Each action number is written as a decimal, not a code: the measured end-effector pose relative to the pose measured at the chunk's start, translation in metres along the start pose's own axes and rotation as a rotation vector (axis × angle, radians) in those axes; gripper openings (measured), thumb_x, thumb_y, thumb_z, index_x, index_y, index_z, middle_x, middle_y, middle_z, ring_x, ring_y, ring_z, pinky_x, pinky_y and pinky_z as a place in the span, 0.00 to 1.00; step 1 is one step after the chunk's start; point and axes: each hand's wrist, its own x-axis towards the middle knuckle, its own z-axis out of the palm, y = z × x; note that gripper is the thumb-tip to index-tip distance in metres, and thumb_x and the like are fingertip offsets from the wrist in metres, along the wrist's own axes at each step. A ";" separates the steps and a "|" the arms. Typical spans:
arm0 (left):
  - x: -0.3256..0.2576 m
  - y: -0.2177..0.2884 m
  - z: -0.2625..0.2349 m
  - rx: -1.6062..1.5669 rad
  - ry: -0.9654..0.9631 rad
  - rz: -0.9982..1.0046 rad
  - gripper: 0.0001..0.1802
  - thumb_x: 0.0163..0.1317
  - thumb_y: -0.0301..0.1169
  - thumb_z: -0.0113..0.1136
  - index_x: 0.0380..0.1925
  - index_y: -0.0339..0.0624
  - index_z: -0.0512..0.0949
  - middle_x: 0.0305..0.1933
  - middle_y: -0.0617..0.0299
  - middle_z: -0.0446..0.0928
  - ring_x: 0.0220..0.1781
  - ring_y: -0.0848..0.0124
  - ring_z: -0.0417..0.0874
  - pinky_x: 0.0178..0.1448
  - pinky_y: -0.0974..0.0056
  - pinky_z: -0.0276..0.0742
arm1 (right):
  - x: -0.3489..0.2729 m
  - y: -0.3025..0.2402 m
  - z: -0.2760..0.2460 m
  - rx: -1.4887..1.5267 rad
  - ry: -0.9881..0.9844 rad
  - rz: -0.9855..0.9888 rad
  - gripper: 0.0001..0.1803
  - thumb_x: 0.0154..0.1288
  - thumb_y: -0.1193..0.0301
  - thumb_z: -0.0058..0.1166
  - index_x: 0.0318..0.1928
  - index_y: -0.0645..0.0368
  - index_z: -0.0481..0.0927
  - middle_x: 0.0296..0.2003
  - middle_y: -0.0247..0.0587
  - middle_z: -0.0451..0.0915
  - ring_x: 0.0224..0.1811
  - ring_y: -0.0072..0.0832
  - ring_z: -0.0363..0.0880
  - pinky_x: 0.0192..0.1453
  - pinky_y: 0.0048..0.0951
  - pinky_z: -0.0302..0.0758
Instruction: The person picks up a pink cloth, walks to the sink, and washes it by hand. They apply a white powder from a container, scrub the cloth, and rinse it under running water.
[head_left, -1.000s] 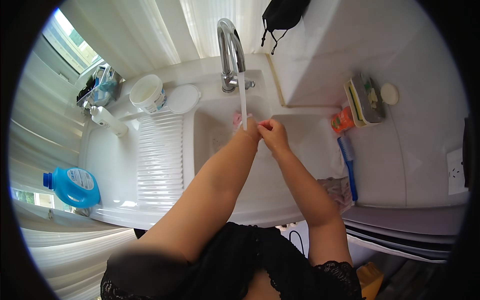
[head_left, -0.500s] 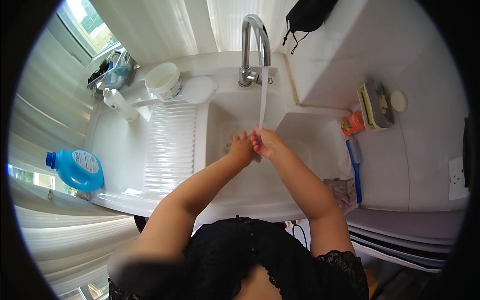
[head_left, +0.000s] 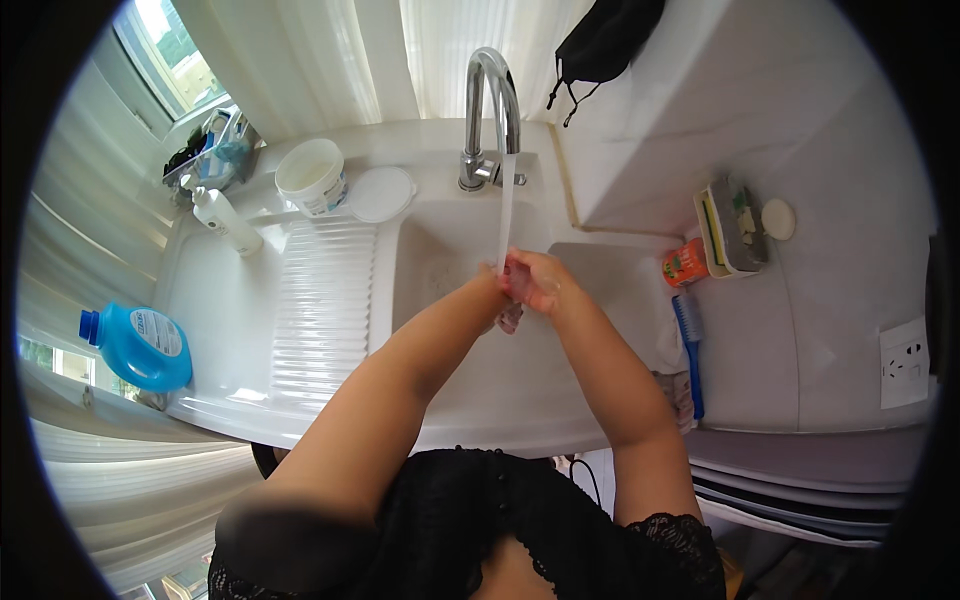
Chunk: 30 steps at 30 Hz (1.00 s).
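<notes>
Taking the two hands as the centre of our clock, we see the left hand (head_left: 494, 287) and the right hand (head_left: 540, 284) together over the basin (head_left: 432, 235), under the running water (head_left: 507, 212). A small wet pink cloth (head_left: 511, 320) shows just below them at six o'clock. The right hand's palm is turned up and loosely cupped; the left hand's fingers are mostly hidden, so we cannot tell whether either grip is closed on the cloth.

At twelve o'clock we find the chrome gooseneck faucet (head_left: 490, 100). Toward ten, a flat white lid (head_left: 382, 194) and an open white tub (head_left: 308, 180) stand on the white tabletop (head_left: 215, 310). At nine we have the ridged washboard (head_left: 322, 315), with a white pump bottle (head_left: 228, 222) beyond it and a blue detergent jug (head_left: 148, 352) between eight and nine. An orange container (head_left: 685, 263) sits at three, a blue-handled scrub brush (head_left: 692, 360) between three and four.
</notes>
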 end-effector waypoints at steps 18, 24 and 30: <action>-0.083 -0.011 0.034 -1.176 0.130 0.414 0.09 0.58 0.32 0.60 0.35 0.45 0.72 0.34 0.65 0.73 0.36 0.73 0.74 0.38 0.68 0.73 | 0.042 -0.160 0.071 -1.545 0.387 -0.558 0.13 0.57 0.66 0.55 0.32 0.65 0.82 0.29 0.51 0.83 0.23 0.39 0.82 0.32 0.36 0.80; -0.070 -0.034 0.050 -1.262 0.089 0.313 0.16 0.55 0.35 0.62 0.42 0.46 0.71 0.40 0.65 0.75 0.41 0.72 0.75 0.39 0.68 0.74 | 0.074 -0.126 0.059 -1.544 0.535 -0.308 0.19 0.57 0.59 0.55 0.35 0.64 0.82 0.25 0.48 0.82 0.23 0.39 0.82 0.34 0.38 0.78; -0.108 -0.021 0.043 -0.820 0.324 0.060 0.16 0.58 0.38 0.59 0.44 0.47 0.71 0.42 0.65 0.76 0.44 0.71 0.76 0.41 0.66 0.75 | 0.040 -0.138 0.036 -1.287 0.250 -0.092 0.18 0.62 0.58 0.48 0.23 0.59 0.77 0.17 0.39 0.76 0.13 0.25 0.68 0.17 0.27 0.65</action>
